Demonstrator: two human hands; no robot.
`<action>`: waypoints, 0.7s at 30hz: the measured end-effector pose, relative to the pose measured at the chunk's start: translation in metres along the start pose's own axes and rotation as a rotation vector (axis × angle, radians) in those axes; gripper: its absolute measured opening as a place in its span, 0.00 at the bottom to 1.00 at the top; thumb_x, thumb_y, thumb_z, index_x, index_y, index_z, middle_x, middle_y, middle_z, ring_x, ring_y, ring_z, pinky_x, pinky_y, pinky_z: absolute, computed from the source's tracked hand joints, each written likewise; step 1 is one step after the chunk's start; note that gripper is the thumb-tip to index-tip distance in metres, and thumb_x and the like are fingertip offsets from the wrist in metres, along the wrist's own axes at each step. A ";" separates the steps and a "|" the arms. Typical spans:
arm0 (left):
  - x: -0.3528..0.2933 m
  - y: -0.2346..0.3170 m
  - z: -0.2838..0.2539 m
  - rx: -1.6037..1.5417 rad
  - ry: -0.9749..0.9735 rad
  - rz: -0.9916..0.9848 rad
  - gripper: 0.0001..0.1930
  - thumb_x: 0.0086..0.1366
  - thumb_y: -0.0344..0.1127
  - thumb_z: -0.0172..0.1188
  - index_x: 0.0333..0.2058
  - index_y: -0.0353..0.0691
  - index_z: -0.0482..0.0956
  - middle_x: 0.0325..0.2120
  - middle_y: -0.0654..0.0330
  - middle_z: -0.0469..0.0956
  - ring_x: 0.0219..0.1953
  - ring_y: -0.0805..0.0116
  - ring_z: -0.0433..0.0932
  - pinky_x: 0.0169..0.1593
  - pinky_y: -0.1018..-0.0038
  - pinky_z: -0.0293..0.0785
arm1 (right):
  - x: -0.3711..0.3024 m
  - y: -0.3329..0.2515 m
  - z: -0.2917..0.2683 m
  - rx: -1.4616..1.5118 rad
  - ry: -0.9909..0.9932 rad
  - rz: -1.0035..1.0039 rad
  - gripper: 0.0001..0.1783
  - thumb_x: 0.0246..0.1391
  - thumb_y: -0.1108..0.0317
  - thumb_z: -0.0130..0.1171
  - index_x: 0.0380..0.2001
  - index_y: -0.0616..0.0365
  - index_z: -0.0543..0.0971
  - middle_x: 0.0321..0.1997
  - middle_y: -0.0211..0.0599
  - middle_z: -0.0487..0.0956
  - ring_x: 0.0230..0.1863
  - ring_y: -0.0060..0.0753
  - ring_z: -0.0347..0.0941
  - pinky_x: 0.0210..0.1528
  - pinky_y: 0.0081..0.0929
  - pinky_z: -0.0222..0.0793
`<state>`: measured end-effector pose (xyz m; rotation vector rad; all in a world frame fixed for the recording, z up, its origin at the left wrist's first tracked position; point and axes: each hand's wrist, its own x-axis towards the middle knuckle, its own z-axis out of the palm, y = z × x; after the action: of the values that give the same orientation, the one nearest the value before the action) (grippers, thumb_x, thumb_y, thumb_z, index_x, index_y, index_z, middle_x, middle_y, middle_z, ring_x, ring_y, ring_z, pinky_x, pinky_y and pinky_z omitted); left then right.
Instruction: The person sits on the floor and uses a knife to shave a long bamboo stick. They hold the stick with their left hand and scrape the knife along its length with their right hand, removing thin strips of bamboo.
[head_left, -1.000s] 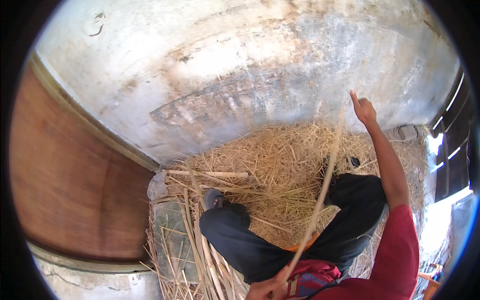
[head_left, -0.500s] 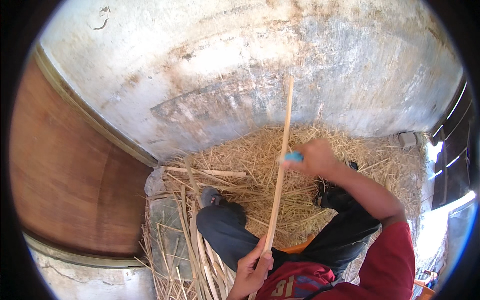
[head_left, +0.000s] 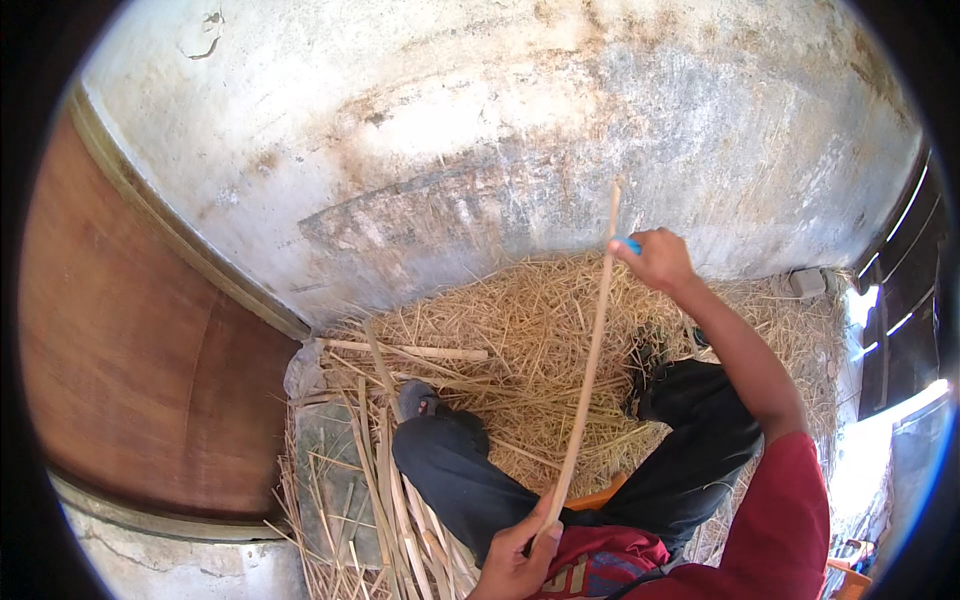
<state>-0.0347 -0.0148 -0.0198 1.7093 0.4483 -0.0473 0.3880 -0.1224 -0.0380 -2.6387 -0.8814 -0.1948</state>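
Brown panel [head_left: 130,340]: stands at the far left, beside the pale wall [head_left: 480,120].
Loose sticks [head_left: 400,515]: lie in a bundle next to the left leg [head_left: 460,475].
Left hand [head_left: 515,560]: closed round the lower part of the long stick [head_left: 589,380], near the lap.
Straw [head_left: 540,320]: spreads over the ground between and beyond the legs.
Long stick: slants up from the left hand, its top in front of the wall.
Right hand [head_left: 657,260]: fingers wrapped round a blue thing [head_left: 629,245], perhaps a handle, against the stick's upper part.
Grey block [head_left: 806,283]: sits by the wall.
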 end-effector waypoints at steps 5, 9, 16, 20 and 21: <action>-0.015 -0.002 0.000 0.050 -0.139 0.008 0.22 0.69 0.36 0.49 0.60 0.38 0.66 0.22 0.70 0.66 0.26 0.80 0.64 0.30 0.82 0.63 | 0.036 0.100 0.015 -0.081 0.034 0.392 0.42 0.54 0.27 0.37 0.21 0.57 0.80 0.20 0.40 0.77 0.24 0.36 0.76 0.28 0.40 0.71; -0.033 -0.021 -0.007 -0.030 -0.126 0.003 0.23 0.70 0.39 0.48 0.61 0.39 0.64 0.21 0.70 0.68 0.23 0.81 0.64 0.27 0.83 0.63 | 0.015 0.165 0.012 0.083 0.144 0.631 0.47 0.54 0.25 0.33 0.17 0.62 0.76 0.23 0.48 0.77 0.34 0.41 0.77 0.39 0.40 0.71; 0.010 0.003 -0.012 -0.517 -0.130 -0.207 0.24 0.71 0.35 0.45 0.64 0.39 0.58 0.19 0.64 0.68 0.17 0.80 0.64 0.20 0.83 0.61 | -0.025 0.019 -0.008 0.585 -0.208 0.152 0.41 0.51 0.26 0.44 0.17 0.59 0.72 0.16 0.30 0.65 0.22 0.26 0.62 0.25 0.32 0.60; 0.025 -0.002 -0.006 -0.706 -0.210 -0.115 0.23 0.71 0.33 0.45 0.64 0.40 0.58 0.21 0.61 0.70 0.18 0.80 0.65 0.20 0.85 0.62 | -0.044 -0.038 -0.021 0.582 -0.296 -0.008 0.37 0.50 0.29 0.51 0.26 0.60 0.77 0.20 0.37 0.71 0.24 0.31 0.70 0.27 0.34 0.66; 0.027 0.000 -0.006 -0.714 -0.188 -0.119 0.24 0.71 0.33 0.45 0.64 0.40 0.58 0.22 0.59 0.70 0.18 0.79 0.65 0.20 0.85 0.63 | -0.049 -0.050 -0.024 0.551 -0.284 -0.049 0.39 0.49 0.28 0.50 0.27 0.59 0.78 0.19 0.39 0.72 0.24 0.34 0.72 0.27 0.36 0.67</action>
<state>-0.0110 -0.0014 -0.0264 0.9665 0.3661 -0.1179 0.3184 -0.1218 -0.0129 -2.1544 -0.9265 0.3712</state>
